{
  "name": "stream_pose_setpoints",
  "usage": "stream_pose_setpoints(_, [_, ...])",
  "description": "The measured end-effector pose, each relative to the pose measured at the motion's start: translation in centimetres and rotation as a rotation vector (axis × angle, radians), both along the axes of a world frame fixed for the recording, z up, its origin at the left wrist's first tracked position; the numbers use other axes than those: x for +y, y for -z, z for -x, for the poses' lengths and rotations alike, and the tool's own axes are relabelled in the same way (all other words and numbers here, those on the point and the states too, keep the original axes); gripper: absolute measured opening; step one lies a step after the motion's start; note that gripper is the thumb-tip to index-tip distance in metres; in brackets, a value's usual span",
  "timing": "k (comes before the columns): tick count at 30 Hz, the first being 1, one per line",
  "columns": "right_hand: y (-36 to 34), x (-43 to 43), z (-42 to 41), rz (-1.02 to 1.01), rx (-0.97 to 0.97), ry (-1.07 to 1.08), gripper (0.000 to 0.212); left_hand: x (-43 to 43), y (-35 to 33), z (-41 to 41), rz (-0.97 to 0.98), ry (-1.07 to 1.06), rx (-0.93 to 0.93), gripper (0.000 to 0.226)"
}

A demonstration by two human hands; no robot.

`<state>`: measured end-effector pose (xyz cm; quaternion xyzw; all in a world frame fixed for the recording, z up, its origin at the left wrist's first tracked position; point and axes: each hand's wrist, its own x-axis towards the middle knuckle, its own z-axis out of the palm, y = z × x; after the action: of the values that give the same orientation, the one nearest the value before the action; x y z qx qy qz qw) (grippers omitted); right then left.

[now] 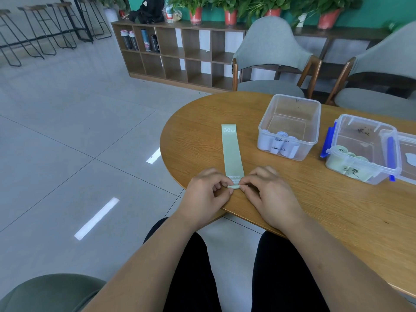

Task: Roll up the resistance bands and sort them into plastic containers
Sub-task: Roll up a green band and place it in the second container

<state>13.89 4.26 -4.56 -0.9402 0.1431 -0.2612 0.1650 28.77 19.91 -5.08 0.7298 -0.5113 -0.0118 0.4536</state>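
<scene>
A pale green resistance band [231, 152] marked "30 LB" lies flat on the wooden table [315, 199], running away from me. Its near end is curled into a small tight roll. My left hand [206, 194] and my right hand [270, 194] pinch that roll from either side with fingertips and thumbs. A clear plastic container [290, 127] to the right holds several rolled pale lilac bands. Farther right, a clear container with blue clips [362, 152] holds rolled green bands.
A third container [408, 158] is cut off at the right edge. The table's rounded edge runs just under my hands, with my lap below. Two grey chairs [274, 55] stand behind the table; a wooden shelf unit [180, 52] lies beyond.
</scene>
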Motion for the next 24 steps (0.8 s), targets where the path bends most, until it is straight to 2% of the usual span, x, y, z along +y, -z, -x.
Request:
stream_pose_setpoints(12, [0.02, -0.02, -0.02, -0.020, -0.006, 0.035, 0.013, -0.44, 0.51, 0.22, 0.013, -0.068, -0.026, 0.007])
stream_pose_setpoints(15, [-0.05, 0.12, 0.02, -0.024, -0.022, 0.027, 0.006, -0.62, 0.68, 0.26, 0.023, -0.092, -0.035, 0.007])
stream_pose_setpoints(24, [0.28, -0.03, -0.10, 0.027, -0.027, 0.051, 0.014, -0.68, 0.61, 0.75, 0.008, -0.118, -0.088, 0.016])
